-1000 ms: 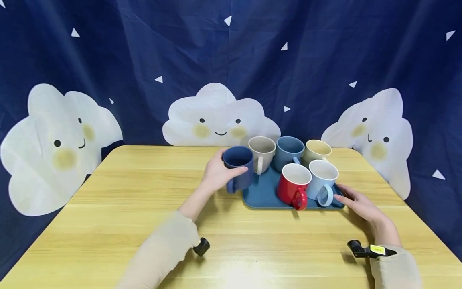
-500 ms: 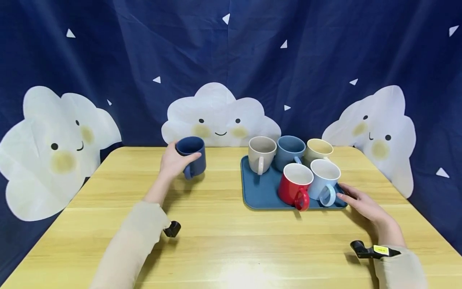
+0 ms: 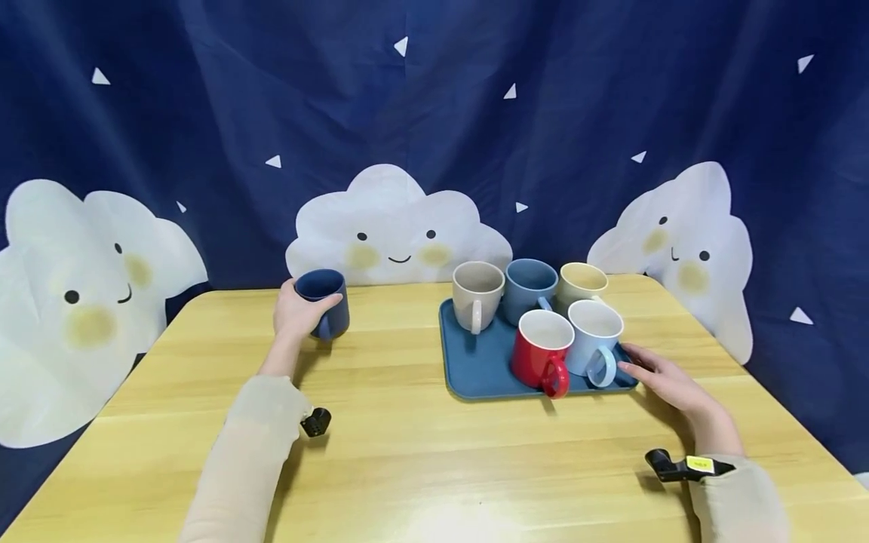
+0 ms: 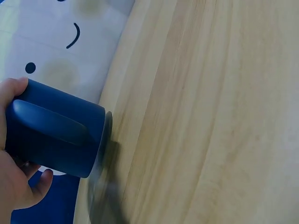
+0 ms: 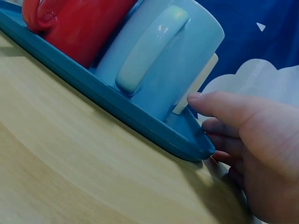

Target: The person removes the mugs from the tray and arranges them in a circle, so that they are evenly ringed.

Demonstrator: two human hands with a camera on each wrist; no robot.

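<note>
My left hand (image 3: 293, 315) grips a dark blue mug (image 3: 336, 309) at the back left of the table. The thumb lies across the near side and the handle points toward me. In the left wrist view the mug's base (image 4: 106, 140) is at or very near the tabletop; I cannot tell whether it touches. At the right end of a blue tray (image 3: 475, 369), my right hand (image 3: 668, 381) rests with fingers loosely extended along the rim. Its thumb (image 5: 215, 102) reaches over the corner, close to the light blue mug (image 3: 585, 343).
On the tray stand a red mug (image 3: 532, 358), a beige mug (image 3: 468, 302), a medium blue mug (image 3: 526, 294) and a pale yellow mug (image 3: 575, 283). The tray's front left part is bare. A dark blue cloth (image 3: 434, 98) with cloud prints hangs behind the table (image 3: 380, 445).
My left hand has carried the dark blue mug left, away from the tray, to the back left of the table, and lowered it. The right hand has stayed at the tray's right end.
</note>
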